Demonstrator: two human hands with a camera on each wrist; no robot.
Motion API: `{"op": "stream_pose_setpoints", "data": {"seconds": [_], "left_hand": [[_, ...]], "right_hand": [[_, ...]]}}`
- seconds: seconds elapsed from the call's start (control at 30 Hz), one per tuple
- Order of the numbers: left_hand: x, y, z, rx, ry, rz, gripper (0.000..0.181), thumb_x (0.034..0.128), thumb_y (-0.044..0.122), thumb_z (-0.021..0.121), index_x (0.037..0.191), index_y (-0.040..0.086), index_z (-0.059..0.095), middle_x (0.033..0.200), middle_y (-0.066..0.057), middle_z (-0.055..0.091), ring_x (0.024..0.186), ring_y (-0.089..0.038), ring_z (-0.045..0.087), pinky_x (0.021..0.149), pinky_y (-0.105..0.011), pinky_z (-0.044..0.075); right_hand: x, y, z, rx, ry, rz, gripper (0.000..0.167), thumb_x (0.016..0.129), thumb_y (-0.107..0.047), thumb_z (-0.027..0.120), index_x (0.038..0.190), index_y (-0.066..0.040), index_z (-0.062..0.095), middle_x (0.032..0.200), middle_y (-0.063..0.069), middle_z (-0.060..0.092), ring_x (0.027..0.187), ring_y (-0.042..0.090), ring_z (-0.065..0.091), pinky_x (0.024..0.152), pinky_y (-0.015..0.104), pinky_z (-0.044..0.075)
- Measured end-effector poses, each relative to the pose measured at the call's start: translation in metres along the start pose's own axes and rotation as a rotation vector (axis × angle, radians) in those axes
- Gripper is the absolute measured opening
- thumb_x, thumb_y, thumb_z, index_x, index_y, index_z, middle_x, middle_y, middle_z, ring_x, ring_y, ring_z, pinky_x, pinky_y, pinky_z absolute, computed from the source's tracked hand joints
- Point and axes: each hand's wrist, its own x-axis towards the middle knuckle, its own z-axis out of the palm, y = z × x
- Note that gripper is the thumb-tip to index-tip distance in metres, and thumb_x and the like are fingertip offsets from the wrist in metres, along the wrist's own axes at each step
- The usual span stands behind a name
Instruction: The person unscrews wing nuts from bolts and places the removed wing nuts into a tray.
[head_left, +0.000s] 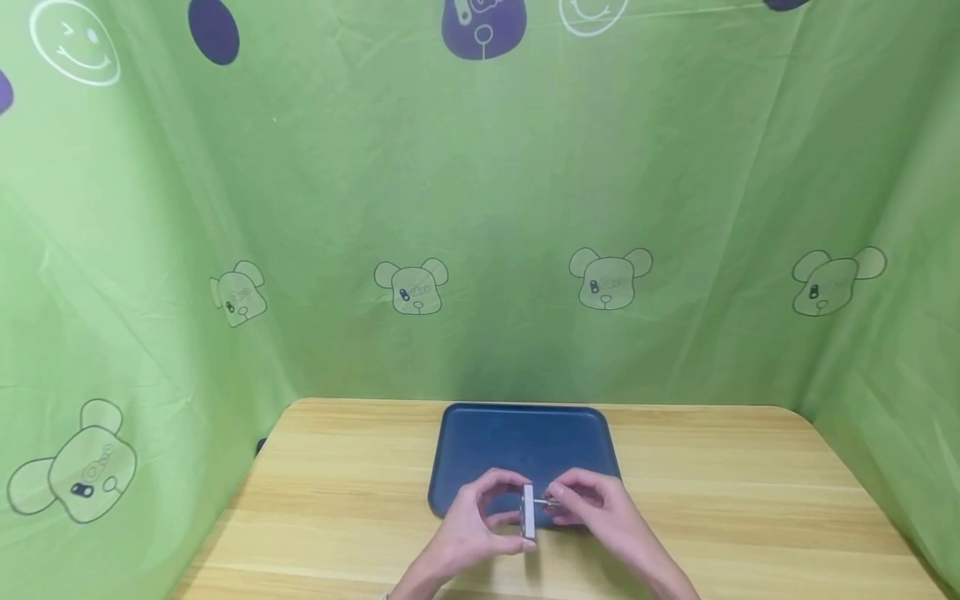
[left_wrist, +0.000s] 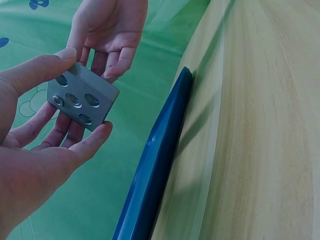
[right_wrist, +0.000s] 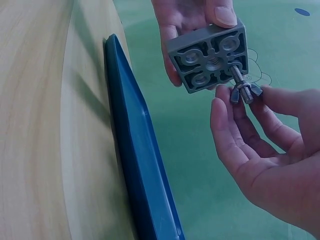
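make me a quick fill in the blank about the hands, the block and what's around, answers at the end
1. The left hand grips the block between its fingers and ____.
2. The right hand pinches the ____ nut on the bolt.
3. The tray on the table is ____ in colour.
4. The curtain behind the table is ____ in colour.

Missing words: thumb; wing; blue; green

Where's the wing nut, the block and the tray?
Wing nut (right_wrist: pixel 256 90): right wrist view, on one wing.
Block (left_wrist: pixel 82 88): left wrist view, on its flat face.
Tray (head_left: pixel 521 442): head view, on its bare floor.
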Motion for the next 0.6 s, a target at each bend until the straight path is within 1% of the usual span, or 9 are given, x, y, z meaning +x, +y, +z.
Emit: {"op": "stream_pose_setpoints", "data": {"seconds": [0.1, 0.17, 0.33, 0.4, 0.5, 0.6], "left_hand": [[0.0001, 0.0001, 0.0004, 0.005, 0.0, 0.001, 0.067, 0.0697, -0.013, 0.084, 0.13, -0.009, 0.055, 0.13, -0.013, 0.06, 0.126, -0.042, 0.056, 0.105, -0.045, 0.057], [0.0002, 0.0, 0.0005, 0.009, 0.001, 0.0, 0.066, 0.0696, -0.013, 0.084, 0.129, -0.006, 0.057, 0.13, -0.012, 0.06, 0.125, -0.039, 0.057, 0.105, -0.044, 0.057], [0.0004, 0.0, 0.0006, 0.002, -0.002, -0.001, 0.065, 0.0696, -0.013, 0.084, 0.129, -0.005, 0.058, 0.131, -0.014, 0.059, 0.126, -0.039, 0.056, 0.105, -0.045, 0.057], [0.0004, 0.0001, 0.0006, -0.002, -0.003, -0.001, 0.065, 0.0696, -0.013, 0.084, 0.129, -0.007, 0.057, 0.132, -0.018, 0.058, 0.126, -0.036, 0.056, 0.105, -0.045, 0.057], [0.0005, 0.0002, 0.0004, -0.002, -0.004, -0.005, 0.065, 0.0695, -0.013, 0.084, 0.129, -0.005, 0.058, 0.133, -0.024, 0.057, 0.125, -0.029, 0.057, 0.105, -0.044, 0.057], [0.0009, 0.0002, 0.0001, -0.01, -0.008, -0.006, 0.065, 0.0697, -0.013, 0.084, 0.129, -0.004, 0.058, 0.134, -0.029, 0.055, 0.125, -0.029, 0.057, 0.105, -0.045, 0.057]], "right_hand": [[-0.0002, -0.0002, -0.0007, -0.005, -0.008, -0.012, 0.029, 0.101, -0.015, 0.066, 0.111, 0.012, 0.065, 0.111, 0.028, 0.067, 0.1, 0.033, 0.072, 0.089, 0.04, 0.065], [-0.0006, -0.0005, -0.0011, -0.007, -0.017, -0.022, 0.031, 0.101, -0.015, 0.066, 0.113, 0.014, 0.064, 0.113, 0.03, 0.066, 0.101, 0.034, 0.072, 0.089, 0.041, 0.065], [-0.0013, -0.001, -0.0018, -0.015, -0.031, -0.044, 0.034, 0.1, -0.014, 0.066, 0.117, 0.016, 0.062, 0.115, 0.03, 0.065, 0.105, 0.036, 0.071, 0.091, 0.041, 0.064], [-0.0016, -0.0008, -0.0022, -0.021, -0.038, -0.049, 0.034, 0.099, -0.013, 0.067, 0.118, 0.015, 0.062, 0.116, 0.03, 0.066, 0.106, 0.035, 0.071, 0.092, 0.04, 0.064], [-0.0022, -0.0007, -0.0028, -0.033, -0.052, -0.056, 0.033, 0.098, -0.012, 0.069, 0.12, 0.013, 0.063, 0.118, 0.031, 0.065, 0.108, 0.031, 0.071, 0.094, 0.038, 0.063], [-0.0031, -0.0013, -0.0034, -0.054, -0.061, -0.055, 0.035, 0.097, -0.011, 0.071, 0.121, 0.012, 0.063, 0.12, 0.031, 0.064, 0.108, 0.025, 0.071, 0.094, 0.034, 0.063]]}}
